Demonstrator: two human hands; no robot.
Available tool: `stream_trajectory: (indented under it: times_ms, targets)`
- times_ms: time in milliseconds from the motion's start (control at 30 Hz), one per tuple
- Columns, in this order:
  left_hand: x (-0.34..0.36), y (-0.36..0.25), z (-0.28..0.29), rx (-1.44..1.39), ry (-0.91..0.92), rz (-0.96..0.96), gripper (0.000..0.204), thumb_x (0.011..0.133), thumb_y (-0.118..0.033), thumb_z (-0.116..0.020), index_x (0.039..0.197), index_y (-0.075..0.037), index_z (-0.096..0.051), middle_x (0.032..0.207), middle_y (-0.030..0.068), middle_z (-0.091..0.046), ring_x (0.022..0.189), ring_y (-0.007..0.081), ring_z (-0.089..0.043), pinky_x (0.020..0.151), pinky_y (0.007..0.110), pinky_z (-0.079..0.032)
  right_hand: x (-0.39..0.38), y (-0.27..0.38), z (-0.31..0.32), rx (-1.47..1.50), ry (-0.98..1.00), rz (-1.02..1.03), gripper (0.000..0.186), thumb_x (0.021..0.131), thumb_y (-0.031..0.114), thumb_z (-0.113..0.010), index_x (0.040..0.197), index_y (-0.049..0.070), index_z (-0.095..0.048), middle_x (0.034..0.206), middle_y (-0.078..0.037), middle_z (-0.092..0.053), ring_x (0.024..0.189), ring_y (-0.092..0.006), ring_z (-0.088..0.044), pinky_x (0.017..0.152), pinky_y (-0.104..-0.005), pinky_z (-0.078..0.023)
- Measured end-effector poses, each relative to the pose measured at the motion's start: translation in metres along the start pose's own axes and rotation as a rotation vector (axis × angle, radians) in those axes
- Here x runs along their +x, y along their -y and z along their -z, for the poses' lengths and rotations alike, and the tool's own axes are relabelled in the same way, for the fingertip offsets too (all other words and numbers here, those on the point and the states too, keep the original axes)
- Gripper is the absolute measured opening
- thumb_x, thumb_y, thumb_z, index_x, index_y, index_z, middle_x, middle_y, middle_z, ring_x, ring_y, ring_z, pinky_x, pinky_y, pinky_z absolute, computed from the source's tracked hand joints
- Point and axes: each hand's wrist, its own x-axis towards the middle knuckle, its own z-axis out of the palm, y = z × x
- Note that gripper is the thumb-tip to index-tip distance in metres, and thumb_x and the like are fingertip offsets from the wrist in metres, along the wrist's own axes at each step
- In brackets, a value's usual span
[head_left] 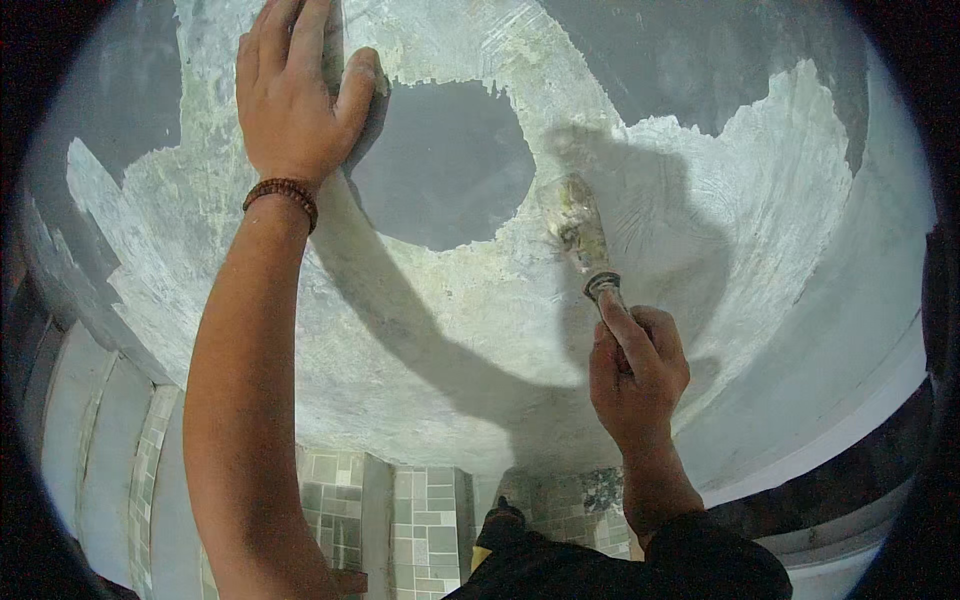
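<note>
My left hand rests against a curved grey wall near the top of the view, fingers stretched out, thumb beside a dark grey uncoated patch. A beaded bracelet circles that wrist. At the right, my right hand grips the handle of a putty knife, whose blade is smeared with pale paste and points up toward the wall. Whitish, streaky coating surrounds the grey patch in a broad irregular band. Shadows of my hands and the tool fall on it.
Below the wall are greenish-grey mosaic tiles and, at the lower left, several pale vertical ledges or steps. A dark band with a pale edge curves along the lower right. My dark-clothed body shows at the bottom edge.
</note>
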Motion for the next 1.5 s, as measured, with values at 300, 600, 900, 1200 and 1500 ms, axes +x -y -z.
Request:
stream_trajectory:
  times_ms: [300,600,900,1200,1500]
  targets:
    - [0.001,0.009,-0.007,-0.036,-0.074,-0.102,0.064,0.091,-0.035,-0.062,0.151,-0.014,-0.050,0.156,0.0143,-0.046,0.144,0.0371,-0.041,0.121,0.049,-0.031,0.010,-0.002,0.009,-0.102,0.045,0.038,0.034,0.087,-0.003,-0.073,0.119,0.008,-0.075,0.090,-0.011,-0.065,0.064,-0.0176,-0.062,0.057,-0.0282,-0.051]
    - [0.000,0.014,-0.011,-0.069,-0.100,-0.134,0.060,0.095,-0.038,-0.063,0.150,-0.016,-0.052,0.155,0.0122,-0.048,0.143,0.0353,-0.043,0.120,0.047,-0.033,0.021,0.002,0.011,-0.149,0.098,0.022,0.037,0.085,-0.002,-0.074,0.120,0.011,-0.075,0.088,-0.010,-0.064,0.065,-0.0166,-0.064,0.056,-0.0283,-0.052]
    - [0.001,0.013,-0.010,-0.061,-0.096,-0.146,0.061,0.093,-0.035,-0.063,0.149,-0.014,-0.052,0.156,0.0126,-0.048,0.143,0.0355,-0.043,0.120,0.048,-0.033,0.024,0.001,0.018,-0.166,0.160,-0.006,0.036,0.086,0.000,-0.074,0.120,0.011,-0.075,0.089,-0.009,-0.065,0.064,-0.0166,-0.064,0.056,-0.0289,-0.052]
    - [0.002,0.012,-0.010,-0.057,-0.099,-0.130,0.062,0.092,-0.035,-0.064,0.149,-0.013,-0.052,0.156,0.0136,-0.047,0.142,0.0372,-0.044,0.119,0.048,-0.033,0.038,0.008,0.018,-0.166,0.182,0.000,0.034,0.085,0.000,-0.073,0.118,0.010,-0.075,0.087,-0.008,-0.064,0.063,-0.0168,-0.064,0.057,-0.0299,-0.053]
    - [0.000,0.013,-0.010,-0.058,-0.091,-0.145,0.064,0.093,-0.037,-0.063,0.150,-0.013,-0.050,0.156,0.0145,-0.046,0.144,0.0372,-0.041,0.121,0.049,-0.031,0.042,0.008,0.023,-0.194,0.201,0.019,0.032,0.085,0.001,-0.073,0.116,0.009,-0.076,0.087,-0.009,-0.064,0.064,-0.0163,-0.065,0.056,-0.0295,-0.053]
